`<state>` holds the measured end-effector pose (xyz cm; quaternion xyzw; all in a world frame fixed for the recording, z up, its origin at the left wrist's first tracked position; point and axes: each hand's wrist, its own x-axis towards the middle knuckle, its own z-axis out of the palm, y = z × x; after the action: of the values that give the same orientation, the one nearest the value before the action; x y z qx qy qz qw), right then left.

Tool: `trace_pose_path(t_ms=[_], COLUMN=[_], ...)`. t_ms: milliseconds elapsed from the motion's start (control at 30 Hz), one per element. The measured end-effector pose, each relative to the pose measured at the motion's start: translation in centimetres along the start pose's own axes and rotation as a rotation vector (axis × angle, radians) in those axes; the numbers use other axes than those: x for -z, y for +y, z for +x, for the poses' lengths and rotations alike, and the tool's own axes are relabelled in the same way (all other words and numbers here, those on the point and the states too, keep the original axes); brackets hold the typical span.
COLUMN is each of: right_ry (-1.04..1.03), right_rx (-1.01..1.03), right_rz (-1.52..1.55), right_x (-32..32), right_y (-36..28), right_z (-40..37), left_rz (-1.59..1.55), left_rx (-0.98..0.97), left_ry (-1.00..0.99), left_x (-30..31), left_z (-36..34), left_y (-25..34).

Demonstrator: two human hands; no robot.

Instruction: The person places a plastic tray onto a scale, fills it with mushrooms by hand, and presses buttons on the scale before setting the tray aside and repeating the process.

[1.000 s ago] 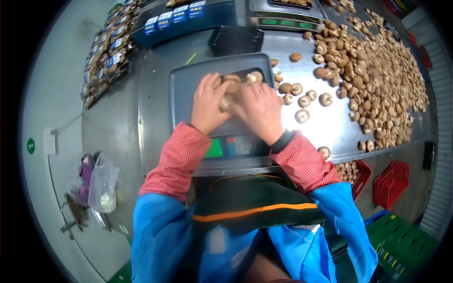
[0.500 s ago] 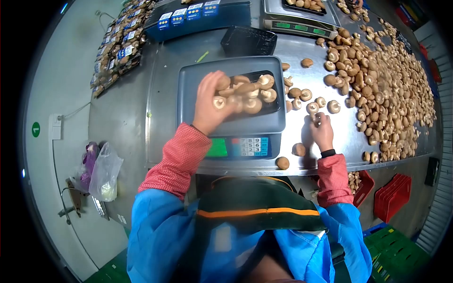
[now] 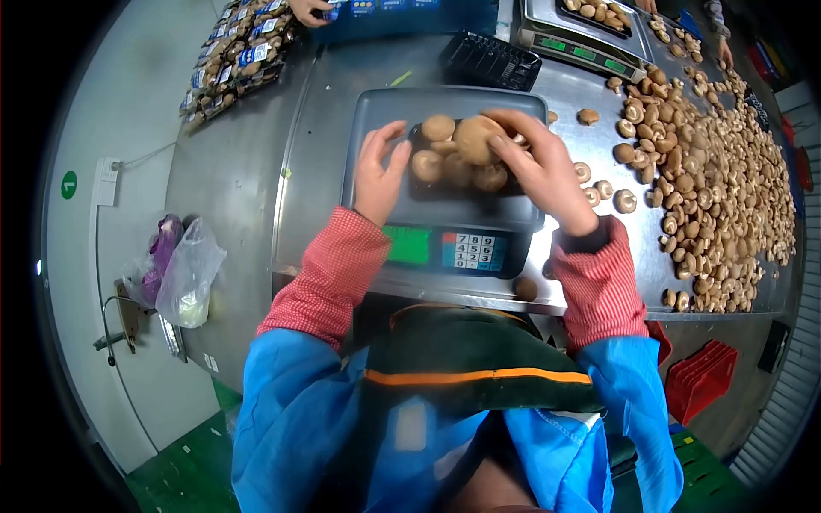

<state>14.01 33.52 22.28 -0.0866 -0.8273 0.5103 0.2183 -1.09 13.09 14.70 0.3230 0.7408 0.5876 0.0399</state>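
Note:
A digital scale [image 3: 363, 128] with a lit green display stands in front of me. On its platform a black tray, mostly hidden, holds several brown mushrooms [image 3: 428, 167]. My right hand [image 3: 547, 171] reaches over the tray's right side, with a large mushroom [image 3: 477, 140] between thumb and fingers. At the tray's left edge my left hand [image 3: 379, 175] is open, thumb and fingers apart, with nothing in it. Loose mushrooms [image 3: 625, 201] lie on the metal table right of the scale, and one mushroom [image 3: 525, 288] is near the front edge.
A large heap of mushrooms [image 3: 718, 188] covers the table's right side. Behind the scale lies an empty black tray [image 3: 492, 61], with a second scale [image 3: 581, 51] beyond. Packed trays [image 3: 235, 64] are stacked far left. Other people's hands [image 3: 310, 10] show at the back.
My right hand has come from the table onto the tray with a mushroom. My left hand has drawn back leftward and opened. Another person's hand has appeared at the back left.

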Motion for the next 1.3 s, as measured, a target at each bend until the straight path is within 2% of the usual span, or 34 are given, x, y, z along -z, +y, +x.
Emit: trace_pose_path(t_ms=[33,67,133,267,333,400,467,600,633,700,800,833,967,1000,1067,1167,1233,1267,1300], right_ry=[-0.019,-0.003,-0.034,0.117,0.173,0.223,0.151,0.145,0.188,0.279,0.249,0.167,0.097,0.198,0.289,0.213,0.171,0.168,0.163], right_rx=[0.314,0.206,0.161,0.204,0.145,0.133,0.151,0.189,0.205,0.236,0.282,0.319,0.261,0.233,0.116,0.185,0.189,0.159,0.128], right_rz=[-0.239,-0.351,-0.763,-0.662,-0.537,-0.547,-0.606,-0.743,-0.768,-0.819,-0.958,-0.987,-0.538,-0.5,-0.546,-0.734,-0.798,-0.711,-0.621], right_x=[-0.7,-2.5,-5.1,-4.5,-2.8,-1.9,-1.7,-2.0,-2.0,-2.0,-2.1,-2.3,-0.6,-0.3,0.4,-1.5,-2.2,-2.0,-1.6], right_y=[0.0,0.5,1.6,2.5,2.4,3.3,3.7,3.8,3.7,3.8,4.3,4.4,4.3,4.3,4.1,5.4,5.8,5.9,5.7], right_z=[1.4,2.1,2.6,2.3,1.4,0.6,-0.2,-1.4,-1.7,-2.0,-2.2,-2.4,-3.5,-3.4,-2.9,-2.1,-2.1,-2.0,-2.2], left_rz=[0.054,0.065,0.089,0.094,0.196,0.289,0.377,0.58,0.585,0.606,0.53,0.488,0.391,0.399,0.416,0.657,0.645,0.642,0.432], left_rx=[-0.014,-0.019,-0.035,-0.077,-0.13,-0.2,-0.285,-0.362,-0.37,-0.365,-0.326,-0.31,-0.329,-0.323,-0.306,-0.347,-0.328,-0.318,-0.2], left_ry=[0.006,0.002,-0.004,-0.034,-0.06,-0.09,-0.127,-0.36,-0.366,-0.38,-0.388,-0.387,-0.274,-0.272,-0.267,-0.349,-0.376,-0.383,-0.349], left_x=[-0.1,-0.2,-0.5,-0.5,-0.6,-1.2,-2.3,-4.0,-4.4,-4.6,-4.4,-4.2,-3.1,-3.2,-3.5,-5.3,-5.1,-4.9,-4.6], left_z=[0.0,-0.1,-0.2,-0.4,-0.4,0.1,0.9,1.7,1.7,1.7,1.6,1.8,2.3,2.4,2.4,2.0,2.1,2.2,1.9], left_y=[0.8,1.1,1.4,1.4,1.7,2.4,3.8,2.9,2.9,2.9,3.4,3.6,3.3,3.1,2.3,1.8,2.4,2.7,2.7])
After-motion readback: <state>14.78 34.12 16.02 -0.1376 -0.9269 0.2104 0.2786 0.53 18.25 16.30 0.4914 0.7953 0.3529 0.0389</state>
